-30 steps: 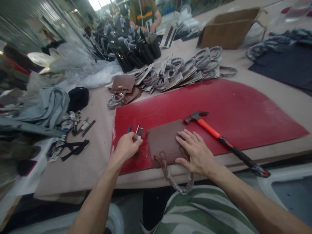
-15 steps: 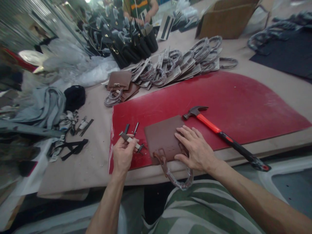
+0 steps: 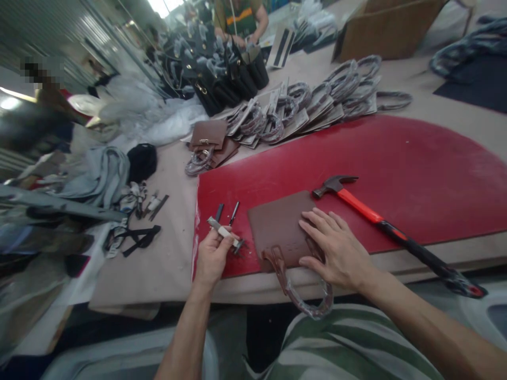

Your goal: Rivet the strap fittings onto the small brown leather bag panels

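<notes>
Between the thumb and fingers of my left hand (image 3: 214, 257) is a metal hole punch (image 3: 224, 232) with a pale wrapped middle, held tilted over the red board (image 3: 380, 169). My right hand (image 3: 338, 248) lies with fingers stretched out on a brown leather bag panel (image 3: 279, 224). Its plastic-wrapped handle (image 3: 307, 306) hangs over the table edge toward me. Small slots or holes show in the panel near the handle tabs. A claw hammer (image 3: 360, 206) with an orange and black handle lies right of the panel. Two thin tools, a dark bar (image 3: 219, 212) and a metal rod (image 3: 234, 213), lie beyond my left hand.
Brown panels with metal clasps (image 3: 208, 135) and a row of wrapped-handle pieces (image 3: 293, 111) lie behind the board. Black bags (image 3: 222, 79) and a cardboard box (image 3: 384, 29) stand farther back. A co-worker's arms (image 3: 259, 26) show beyond. Black straps (image 3: 140, 240) lie left.
The whole scene has shifted to the right in view as the camera turned. My left hand still holds the punch, and my right hand still rests on the panel.
</notes>
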Action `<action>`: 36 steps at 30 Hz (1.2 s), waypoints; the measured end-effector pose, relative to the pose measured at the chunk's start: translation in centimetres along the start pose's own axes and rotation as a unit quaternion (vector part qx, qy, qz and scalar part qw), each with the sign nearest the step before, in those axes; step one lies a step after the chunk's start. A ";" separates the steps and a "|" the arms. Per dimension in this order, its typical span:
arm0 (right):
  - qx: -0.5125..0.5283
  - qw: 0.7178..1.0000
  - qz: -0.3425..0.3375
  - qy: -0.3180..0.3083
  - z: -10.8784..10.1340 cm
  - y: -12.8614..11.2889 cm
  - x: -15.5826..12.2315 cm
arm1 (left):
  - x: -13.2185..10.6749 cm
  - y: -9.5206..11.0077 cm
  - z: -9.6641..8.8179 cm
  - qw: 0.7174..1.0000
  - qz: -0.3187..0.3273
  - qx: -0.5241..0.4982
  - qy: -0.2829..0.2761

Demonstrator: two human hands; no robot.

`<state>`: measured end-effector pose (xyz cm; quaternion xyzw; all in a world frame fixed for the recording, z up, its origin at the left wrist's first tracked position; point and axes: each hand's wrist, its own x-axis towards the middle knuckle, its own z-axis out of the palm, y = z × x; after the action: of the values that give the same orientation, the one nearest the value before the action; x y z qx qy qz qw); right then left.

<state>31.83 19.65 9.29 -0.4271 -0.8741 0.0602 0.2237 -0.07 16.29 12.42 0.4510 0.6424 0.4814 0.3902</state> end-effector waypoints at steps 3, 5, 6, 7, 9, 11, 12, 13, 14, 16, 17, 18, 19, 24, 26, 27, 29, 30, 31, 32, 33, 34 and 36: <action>-0.012 1.000 -0.018 0.022 0.6 0.5 -0.1 | 0.5 0.6 -0.2 0.999 -0.037 -0.008 -0.001; -0.018 0.999 -0.024 0.029 0.9 0.7 -0.1 | 1.2 1.3 0.0 0.999 -0.036 0.014 0.002; -0.021 0.999 -0.026 0.030 1.0 0.8 -0.1 | 1.7 1.6 0.2 0.999 -0.030 0.030 -0.001; -0.024 0.999 -0.026 0.030 1.0 0.8 -0.1 | 2.2 2.0 0.5 0.998 -0.025 0.051 -0.006; -0.027 0.999 -0.026 0.029 0.9 0.8 0.0 | 3.4 2.5 1.2 0.993 -0.018 0.114 -0.024; -0.027 0.999 -0.023 0.029 0.9 0.8 0.0 | 4.6 2.7 1.6 0.974 0.006 0.223 -0.033; -0.025 0.999 -0.022 0.029 0.9 0.7 0.1 | 5.2 2.8 1.6 0.959 0.025 0.283 -0.025; -0.023 0.999 -0.022 0.030 0.8 0.7 0.1 | 5.7 2.9 1.3 0.940 0.046 0.337 -0.007; -0.021 0.999 -0.023 0.032 0.8 0.7 0.1 | 6.1 3.0 0.9 0.923 0.061 0.380 0.020; -0.022 0.999 -0.027 0.037 0.8 0.7 0.1 | 6.8 3.1 -0.4 0.897 0.056 0.432 0.073; -0.023 0.999 -0.028 0.040 0.8 0.7 0.1 | 7.1 3.3 -1.1 0.889 0.041 0.448 0.085; -0.025 0.998 -0.030 0.042 0.8 0.7 0.1 | 7.4 3.4 -1.7 0.882 0.025 0.463 0.086; -0.026 0.998 -0.031 0.044 0.8 0.7 0.2 | 7.7 3.6 -2.3 0.875 0.011 0.478 0.079; -0.034 0.998 -0.040 0.045 1.1 0.9 0.2 | 9.1 3.9 -3.2 0.860 -0.062 0.505 0.042; -0.032 0.998 -0.040 0.045 1.3 1.0 0.2 | 9.8 3.7 -3.1 0.867 -0.091 0.490 0.023; -0.030 0.998 -0.038 0.045 1.3 1.0 0.2 | 10.2 3.6 -3.0 0.870 -0.099 0.483 0.012; -0.025 0.998 -0.032 0.044 1.3 1.0 0.1 | 10.8 3.3 -2.9 0.877 -0.109 0.468 -0.009; -0.022 0.998 -0.029 0.041 1.2 1.0 0.1 | 10.9 3.3 -2.9 0.882 -0.113 0.457 -0.018; -0.020 0.999 -0.025 0.036 1.1 0.9 0.1 | 11.0 3.3 -3.0 0.888 -0.114 0.444 -0.024; -0.017 0.999 -0.020 0.030 0.9 0.7 0.1 | 10.9 3.3 -3.1 0.896 -0.113 0.429 -0.028; -0.013 1.000 -0.016 0.021 0.7 0.5 0.1 | 10.6 3.4 -3.3 0.904 -0.110 0.413 -0.031; -0.006 1.000 -0.011 0.012 0.4 0.3 0.1 | 10.3 3.5 -3.5 0.917 -0.104 0.385 -0.029; 0.010 1.000 0.003 -0.007 0.0 0.0 0.1 | 9.4 3.8 -3.8 0.952 -0.091 0.293 -0.021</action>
<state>31.79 19.70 9.34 -0.4272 -0.8736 0.0721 0.2215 -5.54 24.73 16.37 0.4952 0.7850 0.2253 0.2963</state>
